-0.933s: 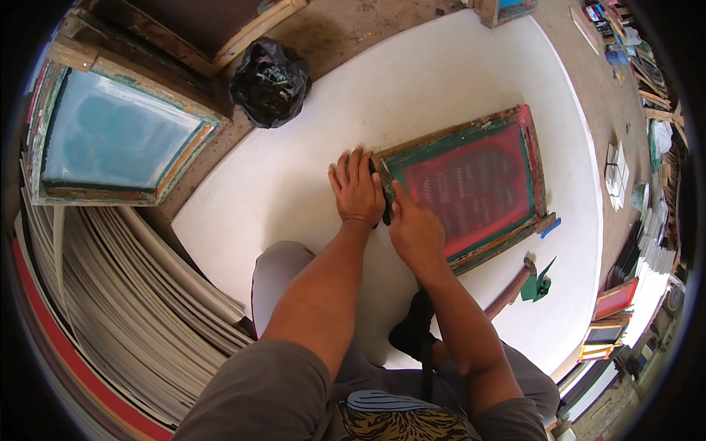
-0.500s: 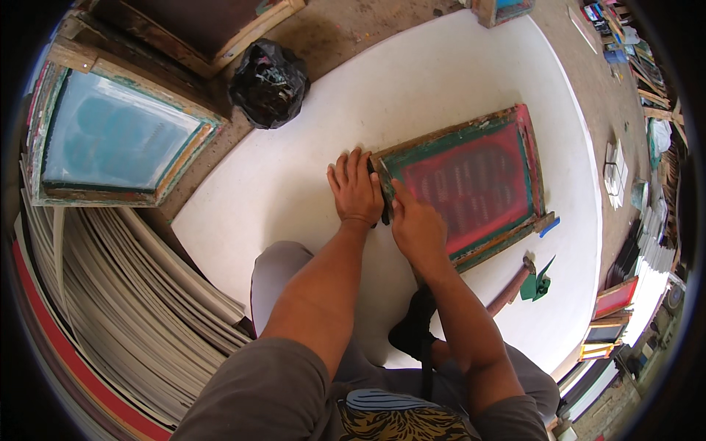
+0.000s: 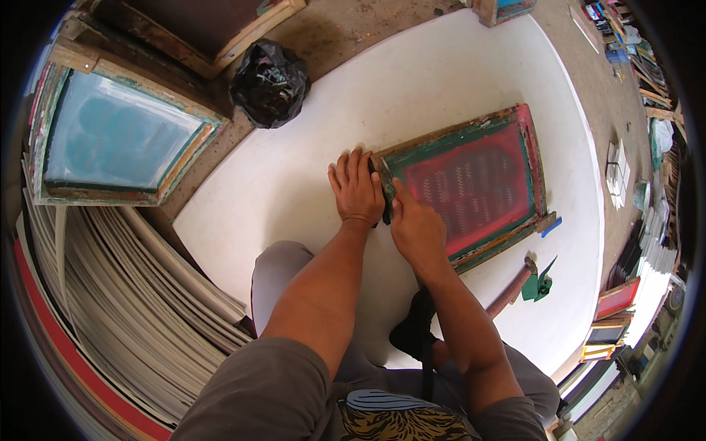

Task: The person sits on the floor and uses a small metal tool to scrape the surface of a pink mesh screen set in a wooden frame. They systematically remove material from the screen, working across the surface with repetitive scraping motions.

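Note:
A silk-screen frame [image 3: 471, 187] with worn wooden edges, a green border and red mesh lies on a white sheet [image 3: 309, 132]. My left hand [image 3: 357, 189] is laid flat at its left end, fingers spread, with the thumb at a dark strip [image 3: 385, 213] along that end. Beside it, my right hand [image 3: 419, 229] has curled fingers, the index pointing at the frame's left end. Whatever it grips is hidden by the fingers. Near my right forearm lie a brown-handled tool like a hammer [image 3: 511, 290] and a green scrap [image 3: 538, 285].
A second screen frame [image 3: 121, 136] with blue mesh leans at the left, above a stack of pale sheets [image 3: 140, 272]. A black plastic bag [image 3: 271, 84] stands at the white sheet's far edge. A blue piece [image 3: 551, 227] touches the frame's right corner. More frames [image 3: 616, 300] stand far right.
Both hands stay in nearly the same place at the frame's left end. The light pattern on the red mesh looks sharper now.

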The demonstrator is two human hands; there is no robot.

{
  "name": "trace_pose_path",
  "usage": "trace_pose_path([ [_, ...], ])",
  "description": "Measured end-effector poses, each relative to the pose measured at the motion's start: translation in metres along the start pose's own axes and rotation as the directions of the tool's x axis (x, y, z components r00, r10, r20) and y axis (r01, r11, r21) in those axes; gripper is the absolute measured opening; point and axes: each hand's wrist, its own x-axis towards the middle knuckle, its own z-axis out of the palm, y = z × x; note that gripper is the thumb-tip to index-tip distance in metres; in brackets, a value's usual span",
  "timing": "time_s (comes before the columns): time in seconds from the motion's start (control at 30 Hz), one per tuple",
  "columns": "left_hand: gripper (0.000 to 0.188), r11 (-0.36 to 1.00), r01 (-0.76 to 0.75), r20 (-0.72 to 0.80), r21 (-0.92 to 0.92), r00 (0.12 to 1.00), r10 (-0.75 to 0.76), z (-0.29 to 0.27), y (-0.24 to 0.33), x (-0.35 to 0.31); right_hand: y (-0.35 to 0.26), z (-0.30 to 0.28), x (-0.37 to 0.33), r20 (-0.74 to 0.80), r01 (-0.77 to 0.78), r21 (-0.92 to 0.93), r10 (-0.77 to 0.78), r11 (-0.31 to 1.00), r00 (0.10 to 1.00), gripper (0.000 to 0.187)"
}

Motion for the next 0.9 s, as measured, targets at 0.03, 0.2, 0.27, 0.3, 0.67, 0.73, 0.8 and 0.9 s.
trace_pose_path([
  [0.03,0.053,1.0,0.003,0.005,-0.001,1.0,-0.003,0.0,0.0,0.0,-0.002,0.0,0.0,0.004,-0.022,-0.011,0.022,1.0,1.0,0.045],
  [0.2,0.053,0.998,0.0,-0.002,0.059,1.0,0.0,0.003,-0.001,0.0,-0.019,0.004,0.0,0.026,-0.071,-0.118,0.074,0.991,0.997,0.046],
  [0.27,0.053,0.997,-0.004,-0.005,0.078,1.0,0.004,0.004,-0.001,0.001,-0.024,0.008,0.003,0.071,-0.098,-0.057,0.102,0.994,0.992,0.048],
  [0.3,0.053,0.998,-0.007,-0.011,0.07,1.0,0.008,0.004,-0.002,0.001,-0.024,0.009,0.004,0.095,-0.111,-0.028,0.113,0.993,0.989,0.049],
  [0.67,0.052,0.999,-0.019,-0.035,0.042,0.999,0.02,0.004,-0.002,-0.001,0.005,0.01,0.006,0.002,0.03,0.065,-0.031,0.997,1.0,0.043],
  [0.73,0.052,0.999,-0.007,-0.018,0.05,1.0,0.008,0.003,-0.002,0.0,0.004,0.008,0.008,0.014,0.017,0.106,-0.019,0.994,1.0,0.041],
  [0.8,0.052,0.999,-0.016,-0.023,0.035,1.0,0.017,0.0,0.001,0.0,0.018,0.005,0.013,-0.043,0.081,0.392,-0.069,0.917,0.997,0.04],
  [0.9,0.053,1.0,-0.02,-0.027,0.019,0.999,0.02,-0.001,0.001,0.0,0.019,-0.003,0.016,0.16,-0.105,0.576,0.014,0.811,0.987,0.043],
])
